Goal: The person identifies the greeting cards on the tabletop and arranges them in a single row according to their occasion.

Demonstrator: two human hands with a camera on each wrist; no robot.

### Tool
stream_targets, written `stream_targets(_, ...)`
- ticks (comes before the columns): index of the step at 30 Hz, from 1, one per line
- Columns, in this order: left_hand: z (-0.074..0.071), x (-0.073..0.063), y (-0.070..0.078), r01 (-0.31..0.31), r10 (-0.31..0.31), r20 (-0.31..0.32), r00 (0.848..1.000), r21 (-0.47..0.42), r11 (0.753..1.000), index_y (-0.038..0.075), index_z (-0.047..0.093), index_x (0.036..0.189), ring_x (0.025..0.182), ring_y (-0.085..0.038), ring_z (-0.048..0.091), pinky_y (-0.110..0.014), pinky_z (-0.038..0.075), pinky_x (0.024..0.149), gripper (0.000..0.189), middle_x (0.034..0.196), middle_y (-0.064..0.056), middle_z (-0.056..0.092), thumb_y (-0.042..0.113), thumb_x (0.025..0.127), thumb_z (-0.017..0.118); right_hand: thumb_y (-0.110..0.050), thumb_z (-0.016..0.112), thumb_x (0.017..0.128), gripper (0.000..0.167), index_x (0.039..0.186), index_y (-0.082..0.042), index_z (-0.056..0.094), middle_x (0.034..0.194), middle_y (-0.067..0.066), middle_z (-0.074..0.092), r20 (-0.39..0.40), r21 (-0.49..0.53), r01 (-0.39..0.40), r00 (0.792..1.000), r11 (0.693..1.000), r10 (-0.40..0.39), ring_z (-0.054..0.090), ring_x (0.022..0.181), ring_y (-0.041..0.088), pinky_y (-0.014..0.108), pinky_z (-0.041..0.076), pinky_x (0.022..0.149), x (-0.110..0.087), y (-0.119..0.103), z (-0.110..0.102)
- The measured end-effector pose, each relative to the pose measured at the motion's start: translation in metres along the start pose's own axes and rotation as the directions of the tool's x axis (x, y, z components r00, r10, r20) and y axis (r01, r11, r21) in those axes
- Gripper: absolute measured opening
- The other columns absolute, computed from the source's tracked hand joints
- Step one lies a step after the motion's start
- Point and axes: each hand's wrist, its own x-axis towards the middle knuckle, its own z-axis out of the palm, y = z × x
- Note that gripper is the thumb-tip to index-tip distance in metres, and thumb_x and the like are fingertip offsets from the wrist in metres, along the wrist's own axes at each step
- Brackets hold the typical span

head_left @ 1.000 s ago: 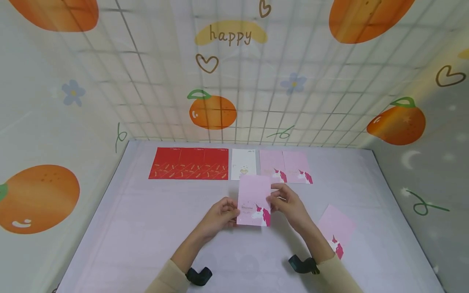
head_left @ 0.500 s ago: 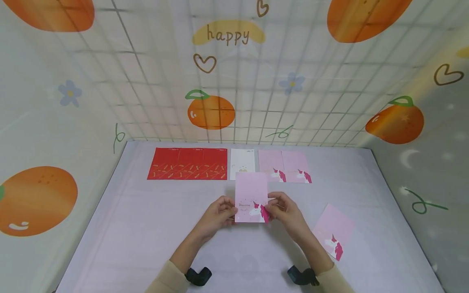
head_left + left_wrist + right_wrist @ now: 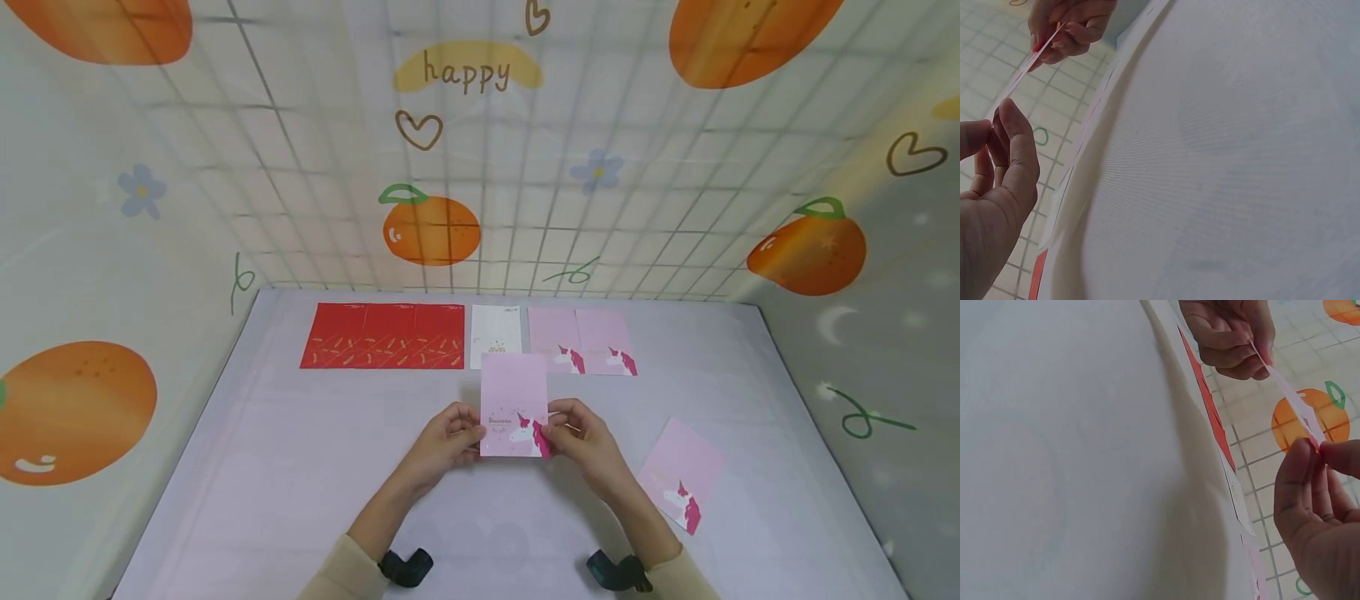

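In the head view, a pink card with a white-and-magenta unicorn (image 3: 513,387) is held up over the middle of the table, its printed face towards me. My left hand (image 3: 444,446) pinches its left edge near the bottom between thumb and fingers. On the opposite edge, my right hand (image 3: 588,442) pinches it by the lower corner, beside the unicorn's mane. Both wrist views show the card edge-on, a thin pink strip (image 3: 1297,403) stretched between the two hands, raised off the tabletop.
Along the table's back edge lie three red cards (image 3: 382,335), a white card (image 3: 495,323) and two pink unicorn cards (image 3: 582,333) in a row. Another pink unicorn card (image 3: 690,467) lies slanted beside my right forearm. Behind stands a fabric-covered grid wall (image 3: 517,225).
My right hand's fingers have shifted lower along the card's right edge. The card is slightly higher in view, and my left hand keeps its hold.
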Motion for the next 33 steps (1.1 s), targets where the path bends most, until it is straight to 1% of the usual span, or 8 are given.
stream_targets(3,0.001,0.0,0.0,-0.004,0.004,0.002,1.0,-0.002,1.0,0.002,0.053,0.117,0.094,-0.028,0.067,-0.038,0.058,0.08,0.026,0.105,-0.016,0.062,0.015,0.098,0.064,-0.015,0.069,0.095,0.031,0.123,-0.006,0.058,0.106,0.02,0.058,0.001,0.01,0.003,1.0,1.0,-0.003,0.067,0.092,0.033,0.039,0.058,0.081,0.0,0.0,-0.001)
stream_targets(8,0.005,0.003,0.001,-0.01,0.01,0.002,1.0,0.012,1.0,0.003,0.054,0.118,0.092,-0.028,0.068,-0.038,0.059,0.079,0.028,0.105,-0.016,0.063,0.017,0.097,0.066,-0.02,0.071,0.095,0.033,0.123,-0.009,0.059,0.109,0.018,0.058,-0.018,0.002,0.014,1.0,1.0,-0.014,0.068,0.096,0.032,0.039,0.058,0.083,0.001,0.001,-0.005)
stream_targets(14,0.014,0.011,0.002,-0.026,0.026,-0.007,1.0,0.058,0.998,0.004,0.056,0.116,0.09,-0.027,0.069,-0.038,0.059,0.078,0.028,0.103,-0.015,0.064,0.019,0.096,0.068,-0.017,0.07,0.096,0.035,0.126,-0.005,0.058,0.11,0.02,0.058,-0.028,-0.006,0.034,0.999,0.999,-0.034,0.068,0.097,0.03,0.037,0.058,0.083,0.001,0.001,-0.014)
stream_targets(19,0.024,0.022,0.002,-0.042,0.044,-0.015,0.999,0.098,0.994,0.004,0.056,0.114,0.087,-0.026,0.069,-0.037,0.06,0.076,0.025,0.1,-0.013,0.064,0.018,0.096,0.067,-0.014,0.067,0.097,0.037,0.13,-0.001,0.055,0.113,0.023,0.056,-0.046,-0.024,0.025,0.999,0.999,-0.026,0.068,0.098,0.026,0.033,0.057,0.082,0.001,-0.001,-0.024)
stream_targets(23,0.034,0.031,0.005,-0.052,0.053,-0.004,0.999,0.117,0.992,0.004,0.056,0.113,0.087,-0.026,0.069,-0.037,0.06,0.075,0.022,0.1,-0.012,0.065,0.016,0.097,0.066,-0.015,0.068,0.097,0.038,0.13,-0.002,0.055,0.113,0.022,0.056,-0.079,-0.042,-0.001,0.997,0.999,-0.003,0.068,0.098,0.025,0.032,0.057,0.083,0.0,-0.001,-0.035)
stream_targets(25,0.039,0.036,0.006,-0.054,0.055,-0.004,0.998,0.134,0.99,0.005,0.057,0.112,0.086,-0.024,0.069,-0.036,0.06,0.074,0.022,0.099,-0.011,0.065,0.017,0.097,0.067,-0.014,0.067,0.097,0.037,0.13,-0.001,0.055,0.111,0.022,0.055,-0.095,-0.045,-0.014,0.995,0.999,0.009,0.067,0.096,0.023,0.032,0.057,0.083,0.001,-0.001,-0.04)
stream_targets(29,0.051,0.046,0.01,-0.065,0.064,0.007,0.998,0.183,0.981,0.008,0.058,0.111,0.083,-0.022,0.069,-0.034,0.059,0.073,0.021,0.097,-0.008,0.065,0.019,0.096,0.067,-0.01,0.066,0.097,0.036,0.129,0.0,0.054,0.109,0.022,0.055,-0.139,-0.039,-0.042,0.99,0.998,0.037,0.067,0.093,0.019,0.03,0.057,0.083,0.001,-0.001,-0.052)
stream_targets(33,0.063,0.058,0.012,-0.078,0.075,0.023,0.997,0.209,0.975,0.008,0.058,0.11,0.079,-0.021,0.069,-0.034,0.059,0.072,0.019,0.095,-0.007,0.066,0.016,0.095,0.068,-0.009,0.066,0.097,0.037,0.13,0.001,0.053,0.109,0.022,0.056,-0.184,-0.039,-0.072,0.981,0.997,0.063,0.067,0.092,0.017,0.029,0.057,0.082,-0.002,-0.002,-0.062)
